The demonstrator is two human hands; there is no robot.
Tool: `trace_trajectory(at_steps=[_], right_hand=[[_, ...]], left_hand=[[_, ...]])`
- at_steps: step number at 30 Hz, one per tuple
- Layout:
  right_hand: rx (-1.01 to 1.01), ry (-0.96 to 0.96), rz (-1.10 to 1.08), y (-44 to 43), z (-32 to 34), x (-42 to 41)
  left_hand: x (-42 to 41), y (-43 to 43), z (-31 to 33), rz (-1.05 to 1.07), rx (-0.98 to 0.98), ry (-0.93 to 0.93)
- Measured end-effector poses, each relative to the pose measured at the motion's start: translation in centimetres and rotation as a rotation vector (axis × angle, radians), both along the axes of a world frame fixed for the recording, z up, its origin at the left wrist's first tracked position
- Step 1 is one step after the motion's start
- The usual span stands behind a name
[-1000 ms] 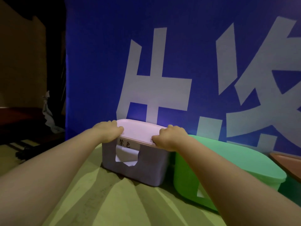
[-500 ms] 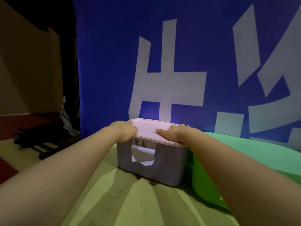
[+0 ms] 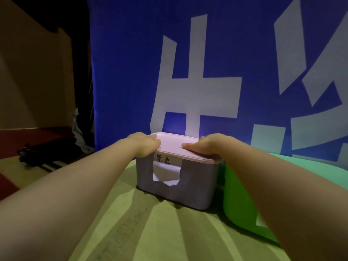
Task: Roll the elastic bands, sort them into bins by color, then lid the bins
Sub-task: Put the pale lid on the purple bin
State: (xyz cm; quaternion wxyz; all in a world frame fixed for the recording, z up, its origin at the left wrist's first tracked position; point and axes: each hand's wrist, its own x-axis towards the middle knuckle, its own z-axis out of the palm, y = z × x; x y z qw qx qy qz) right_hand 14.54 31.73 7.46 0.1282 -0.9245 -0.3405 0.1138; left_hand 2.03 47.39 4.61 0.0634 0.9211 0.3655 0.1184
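The left hand [image 3: 145,146] sits at the left corner of the pink lid [image 3: 174,146], its fingers curled down over the rim and gripping it. The right hand [image 3: 206,146] lies flat on the lid's right half, fingers fairly straight and pointing left, pressing down and holding nothing. Both bare forearms reach in from the near edge and hide part of the tabletop.

The lid rests on the purple bin [image 3: 188,189], which stands on the yellowish table [image 3: 150,232]. On the bin's front face a white paper label [image 3: 165,160] with handwritten characters is stuck just under the lid, above a cut-out handle opening. What is inside the bin cannot be seen.

Touching or just beside the purple bin on its right stands a green bin [image 3: 239,204] with its green lid [image 3: 305,166] on, partly covered by the right forearm. Directly behind the purple bin hangs a blue banner [image 3: 122,72] with large white characters. Far left of the purple bin, beyond the table, dark gear [image 3: 37,153] lies on the floor.
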Motion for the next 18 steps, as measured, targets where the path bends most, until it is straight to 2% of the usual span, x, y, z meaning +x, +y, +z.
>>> trace_trajectory(at_steps=[7, 11, 15, 18], right_hand=[[0.009, 0.083, 0.009, 0.4, -0.8, -0.4], [0.022, 0.009, -0.064, 2.1, -2.0, 0.4], [0.025, -0.150, -0.105, 2.0, -1.9, 0.2], [-0.002, -0.194, -0.084, 1.9, -1.9, 0.1]], left_hand=[[0.9, -1.1, 1.9, 0.020, 0.178, 0.135], [2.2, -1.6, 1.6, 0.063, 0.254, 0.168], [2.0, -1.0, 1.1, 0.013, 0.025, 0.054], [2.0, -0.7, 1.0, -0.028, 0.002, 0.053]])
